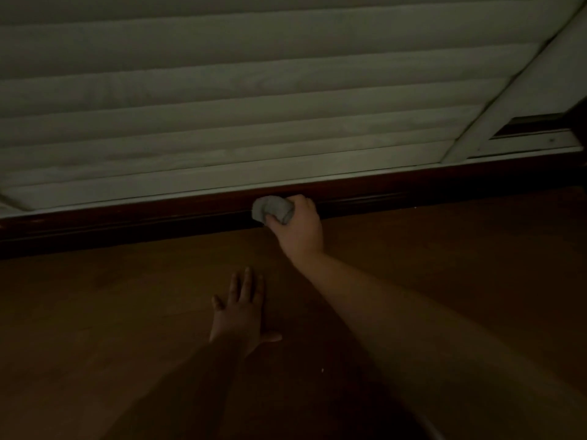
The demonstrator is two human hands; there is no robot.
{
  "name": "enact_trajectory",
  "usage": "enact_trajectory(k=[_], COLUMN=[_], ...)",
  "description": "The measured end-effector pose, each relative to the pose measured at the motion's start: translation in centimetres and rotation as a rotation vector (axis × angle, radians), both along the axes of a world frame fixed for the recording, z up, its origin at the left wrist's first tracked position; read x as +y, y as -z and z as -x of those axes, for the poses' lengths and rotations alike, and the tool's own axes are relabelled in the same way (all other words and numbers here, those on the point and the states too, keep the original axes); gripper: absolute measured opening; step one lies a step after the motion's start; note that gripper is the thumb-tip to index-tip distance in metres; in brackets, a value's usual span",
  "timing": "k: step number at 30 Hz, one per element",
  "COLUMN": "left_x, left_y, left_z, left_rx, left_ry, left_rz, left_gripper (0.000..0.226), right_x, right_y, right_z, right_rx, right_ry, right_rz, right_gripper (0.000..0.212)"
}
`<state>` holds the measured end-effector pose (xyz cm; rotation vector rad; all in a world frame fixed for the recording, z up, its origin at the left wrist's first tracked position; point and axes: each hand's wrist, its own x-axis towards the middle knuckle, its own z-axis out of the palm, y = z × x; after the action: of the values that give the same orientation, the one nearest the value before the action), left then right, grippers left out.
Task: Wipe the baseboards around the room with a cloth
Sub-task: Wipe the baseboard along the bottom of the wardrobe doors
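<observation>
The room is dim. A dark reddish-brown baseboard [127,217] runs across the frame, rising slightly to the right, between the floor and a pale slatted panel. My right hand [300,228] grips a balled grey cloth [270,209] and holds it against the baseboard near the middle. My left hand [239,309] lies flat on the wooden floor with its fingers spread, closer to me than the cloth.
A pale louvred shutter or door [254,90] fills the wall above the baseboard. At the right a white frame post [508,100] slants down to a dark sill. Brown wooden floor [444,265] stretches left and right of my arms.
</observation>
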<state>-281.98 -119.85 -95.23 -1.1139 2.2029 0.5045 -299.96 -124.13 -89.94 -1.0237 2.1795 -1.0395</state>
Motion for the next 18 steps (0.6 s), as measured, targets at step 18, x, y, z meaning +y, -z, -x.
enact_trajectory(k=[18], left_x=[-0.2], left_y=[-0.7], left_z=[1.6], left_rx=[0.034], left_ry=[0.225], left_rz=[0.036], left_gripper=[0.123], right_x=[8.5], right_y=[-0.3], right_z=[19.2], right_rx=[0.077], right_ry=[0.288], right_rz=[-0.075], right_gripper=[0.048])
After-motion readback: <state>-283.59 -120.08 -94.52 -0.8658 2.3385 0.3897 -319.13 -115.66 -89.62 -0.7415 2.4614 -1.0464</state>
